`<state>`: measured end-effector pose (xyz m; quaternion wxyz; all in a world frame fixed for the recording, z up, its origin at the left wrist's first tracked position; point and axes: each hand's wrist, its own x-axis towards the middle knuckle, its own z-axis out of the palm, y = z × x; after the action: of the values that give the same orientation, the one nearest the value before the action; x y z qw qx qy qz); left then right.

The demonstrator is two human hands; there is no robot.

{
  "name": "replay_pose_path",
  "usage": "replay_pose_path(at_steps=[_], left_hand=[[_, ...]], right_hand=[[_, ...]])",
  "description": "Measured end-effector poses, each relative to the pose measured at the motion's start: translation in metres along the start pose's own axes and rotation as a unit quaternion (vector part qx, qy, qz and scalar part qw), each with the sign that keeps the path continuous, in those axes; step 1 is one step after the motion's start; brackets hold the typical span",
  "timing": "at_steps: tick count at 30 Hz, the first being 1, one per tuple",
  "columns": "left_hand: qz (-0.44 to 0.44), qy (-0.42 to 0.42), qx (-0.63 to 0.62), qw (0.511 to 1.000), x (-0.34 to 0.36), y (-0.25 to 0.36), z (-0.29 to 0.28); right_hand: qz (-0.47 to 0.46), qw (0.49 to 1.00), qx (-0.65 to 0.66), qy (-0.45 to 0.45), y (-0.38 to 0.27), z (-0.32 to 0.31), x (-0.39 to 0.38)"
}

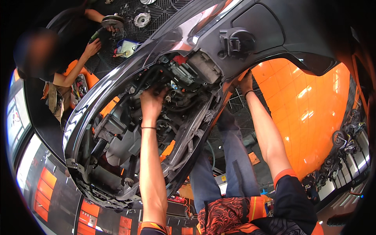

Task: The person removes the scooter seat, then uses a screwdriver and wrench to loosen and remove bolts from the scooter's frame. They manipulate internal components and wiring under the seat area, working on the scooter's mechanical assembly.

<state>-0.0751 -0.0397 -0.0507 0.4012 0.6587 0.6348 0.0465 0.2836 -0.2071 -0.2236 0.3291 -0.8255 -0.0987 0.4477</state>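
Note:
A dark scooter body stretches across the view, its middle uncovered so that hoses, cables and mechanical parts show. My left hand is down inside this opening, beside black hoses. Its fingers curl among the parts, and whatever they hold is hidden. A grey box-shaped part and a black component with metal fittings sit just beyond it. My right hand is at the scooter's right side, by the lower edge of the bodywork. Shadow and the panel hide its fingers.
At the far left a co-worker holds a round metal part and a green tool. Another round metal part lies on the black grating. Coil springs stand in the frame. Orange floor spreads right, with parked motorcycles.

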Motion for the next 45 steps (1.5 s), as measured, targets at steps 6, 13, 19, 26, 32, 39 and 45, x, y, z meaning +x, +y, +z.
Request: replay_pose_path(at_steps=[6, 13, 19, 26, 32, 39, 45], left_hand=[[-0.126, -0.153, -0.250, 0.948, 0.027, 0.007, -0.014], [-0.148, -0.146, -0.235, 0.950, 0.039, 0.011, -0.011], [-0.179, -0.153, -0.282, 0.930, 0.030, -0.018, -0.015], [-0.159, -0.117, -0.245, 0.949, 0.028, 0.005, -0.008], [-0.102, -0.058, -0.219, 0.969, 0.020, 0.005, 0.000], [-0.017, -0.006, 0.026, 0.999, 0.021, 0.009, 0.016], [-0.015, 0.008, 0.092, 0.996, 0.024, 0.004, 0.023]], right_hand=[[-0.057, 0.992, -0.072, 0.083, 0.017, -0.008, -0.003], [-0.064, 0.994, -0.027, 0.089, 0.019, -0.016, -0.059], [-0.043, 0.995, 0.059, 0.069, -0.042, -0.006, -0.134], [-0.204, 0.958, 0.168, 0.110, -0.152, 0.012, -0.205], [-0.399, 0.908, 0.120, 0.050, -0.199, 0.037, -0.245], [-0.312, 0.947, 0.035, -0.065, -0.200, 0.070, -0.264], [-0.380, 0.924, -0.004, -0.038, -0.190, 0.087, -0.260]])
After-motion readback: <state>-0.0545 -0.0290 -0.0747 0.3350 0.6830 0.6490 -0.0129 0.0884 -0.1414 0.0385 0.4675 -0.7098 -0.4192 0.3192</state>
